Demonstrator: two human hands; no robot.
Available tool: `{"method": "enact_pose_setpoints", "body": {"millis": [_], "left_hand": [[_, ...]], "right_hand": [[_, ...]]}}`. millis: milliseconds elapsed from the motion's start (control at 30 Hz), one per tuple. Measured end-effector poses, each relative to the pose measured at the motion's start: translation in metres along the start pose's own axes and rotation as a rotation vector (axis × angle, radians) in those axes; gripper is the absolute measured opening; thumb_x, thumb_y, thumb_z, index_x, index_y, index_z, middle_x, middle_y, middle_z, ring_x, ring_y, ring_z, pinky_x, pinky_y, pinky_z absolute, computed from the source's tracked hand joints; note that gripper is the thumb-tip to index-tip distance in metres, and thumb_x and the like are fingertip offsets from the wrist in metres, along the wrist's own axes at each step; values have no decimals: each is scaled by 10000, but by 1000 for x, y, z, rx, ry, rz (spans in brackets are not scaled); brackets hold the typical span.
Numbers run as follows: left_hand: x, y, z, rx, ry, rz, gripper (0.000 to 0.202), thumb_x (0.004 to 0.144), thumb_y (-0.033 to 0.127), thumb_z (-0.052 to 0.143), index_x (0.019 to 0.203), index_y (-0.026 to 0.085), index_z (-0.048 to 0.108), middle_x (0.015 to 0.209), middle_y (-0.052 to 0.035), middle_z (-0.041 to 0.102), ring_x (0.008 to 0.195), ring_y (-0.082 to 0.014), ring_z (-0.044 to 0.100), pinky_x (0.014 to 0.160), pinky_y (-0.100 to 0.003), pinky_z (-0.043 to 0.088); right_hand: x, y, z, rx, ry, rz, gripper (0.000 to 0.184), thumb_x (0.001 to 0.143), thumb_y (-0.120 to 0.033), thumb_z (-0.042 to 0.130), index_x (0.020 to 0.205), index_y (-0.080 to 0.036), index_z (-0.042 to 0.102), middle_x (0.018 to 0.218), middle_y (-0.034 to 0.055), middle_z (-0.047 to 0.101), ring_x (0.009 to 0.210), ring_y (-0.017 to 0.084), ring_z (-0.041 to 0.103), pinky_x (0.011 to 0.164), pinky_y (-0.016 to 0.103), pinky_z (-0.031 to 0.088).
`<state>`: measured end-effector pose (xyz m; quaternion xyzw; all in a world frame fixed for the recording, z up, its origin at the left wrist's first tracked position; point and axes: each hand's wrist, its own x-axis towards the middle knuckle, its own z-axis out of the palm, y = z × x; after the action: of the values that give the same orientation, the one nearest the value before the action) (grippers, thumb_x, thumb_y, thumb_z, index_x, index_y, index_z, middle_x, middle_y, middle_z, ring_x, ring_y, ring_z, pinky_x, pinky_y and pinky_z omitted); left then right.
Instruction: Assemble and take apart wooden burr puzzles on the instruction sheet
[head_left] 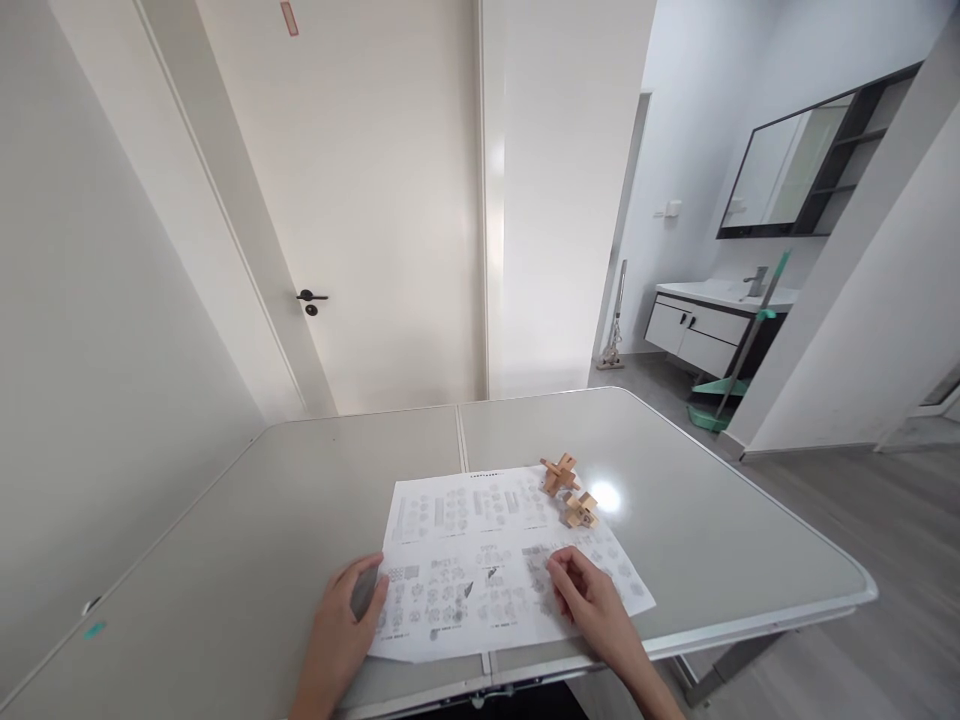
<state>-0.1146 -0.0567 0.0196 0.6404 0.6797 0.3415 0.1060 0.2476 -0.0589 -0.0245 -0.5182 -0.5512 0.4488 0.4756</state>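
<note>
White sheet (495, 560) (grey diagrams); tan wooden puzzles (570, 492); pale grey table (262, 520).

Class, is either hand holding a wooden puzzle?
No: the left hand and right hand rest on the sheet; the wooden puzzles lie beyond them.

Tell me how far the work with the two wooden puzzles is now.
Done: the sheet lies flat on the table, with a far puzzle and a near puzzle standing whole at its far right corner. In hand: the left hand presses the sheet's near left edge; the right hand rests on its near right part. Left: neither puzzle is touched, and no loose piece shows.
</note>
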Motion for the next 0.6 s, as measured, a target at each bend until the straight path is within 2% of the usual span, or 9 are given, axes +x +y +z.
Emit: {"method": "enact_pose_setpoints", "body": {"millis": [267,433,600], "left_hand": [[1,-3,2,-7,20,4,416,880,511,551,1123,227,733,1188,-95,752,1172,-327,678,1065,-506,530],[2,-4,2,-4,33,16,397,872,501,564,1115,236,733,1174,-89,758,1142,-322,696,1061,-502,535],[4,-2,2,17,21,43,405,894,501,544,1136,229,722,1180,-94,756,1159,-320,687,1063,-506,533]], "right_hand": [[0,-6,1,51,5,10,474,923,-692,563,848,-224,584,581,-46,526,548,166,497,551,270,405],[13,-23,5,325,-42,94,440,841,-623,734,772,-209,603,567,-55,531,512,131,458,505,248,366],[46,-30,11,526,-29,171,389,847,-538,765,753,-198,602,640,-44,558,536,108,481,504,218,394]]}}
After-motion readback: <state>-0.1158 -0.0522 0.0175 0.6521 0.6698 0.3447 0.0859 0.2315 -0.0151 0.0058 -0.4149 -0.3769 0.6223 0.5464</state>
